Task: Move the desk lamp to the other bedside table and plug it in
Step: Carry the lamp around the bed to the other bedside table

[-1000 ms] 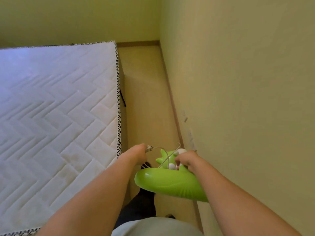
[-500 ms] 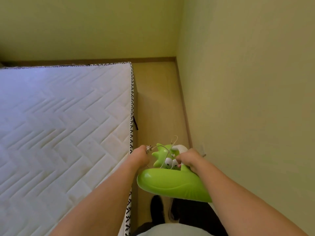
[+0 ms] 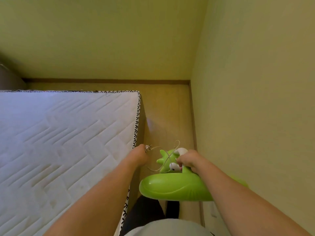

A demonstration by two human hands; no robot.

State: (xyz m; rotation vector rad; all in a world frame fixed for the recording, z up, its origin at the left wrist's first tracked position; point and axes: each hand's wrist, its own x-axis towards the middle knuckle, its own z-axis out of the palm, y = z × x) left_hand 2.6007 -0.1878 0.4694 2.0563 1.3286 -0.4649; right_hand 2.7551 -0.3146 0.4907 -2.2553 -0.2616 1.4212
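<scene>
Pale yellow-green painted walls point(image 3: 255, 82) meet in a corner ahead and to the right, a brown skirting strip at their foot. White quilted mattress point(image 3: 59, 142) with zigzag stitching and black-and-white patterned edge tape fills the left. Narrow strip of tan floor point(image 3: 167, 116) runs between mattress and right wall. Glossy lime-green plastic desk lamp with cartoon face point(image 3: 170, 186) carried in the air over that strip, in front of the person's body, broad rounded part nearest the camera, spiky head with white eyes beyond. Right hand point(image 3: 189, 160) curled round the lamp's neck, gripping it. Left hand point(image 3: 139, 155) beside the mattress edge, fingers closed round the plug end of the thin white cord point(image 3: 154, 148); the cord loops loosely across to the lamp.
</scene>
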